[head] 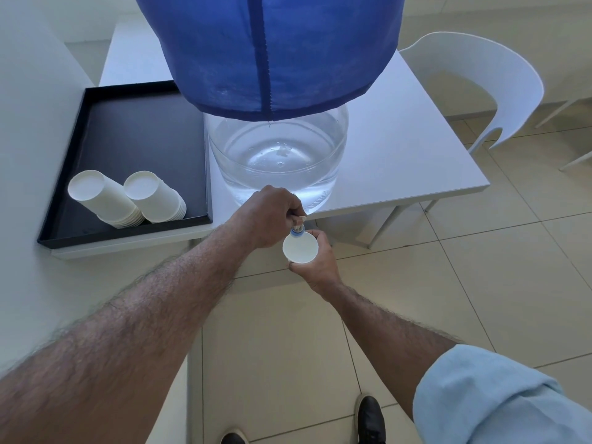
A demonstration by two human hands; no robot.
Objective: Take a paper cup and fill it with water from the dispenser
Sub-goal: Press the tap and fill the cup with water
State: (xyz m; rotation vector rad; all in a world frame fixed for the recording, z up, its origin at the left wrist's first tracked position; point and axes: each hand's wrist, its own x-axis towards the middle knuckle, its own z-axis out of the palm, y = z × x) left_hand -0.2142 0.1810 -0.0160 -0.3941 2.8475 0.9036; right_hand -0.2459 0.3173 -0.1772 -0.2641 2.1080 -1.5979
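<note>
At frame centre, right hand [315, 269] grips paper cup [300, 249] beneath tap [297, 230] to catch water; left hand [272, 214] pinches the tap lever.

A single wide-angle view looked from head height, forward and steeply down, close over the front edge of the white table [400, 129]. Both forearms stretched away from the lens to the dispenser [275, 155], which filled the top centre. Straight lines bowed toward the borders, and the left edge appeared slightly smeared. Floor tiles [448, 283] and shoes [370, 418] lay directly beneath.
</note>
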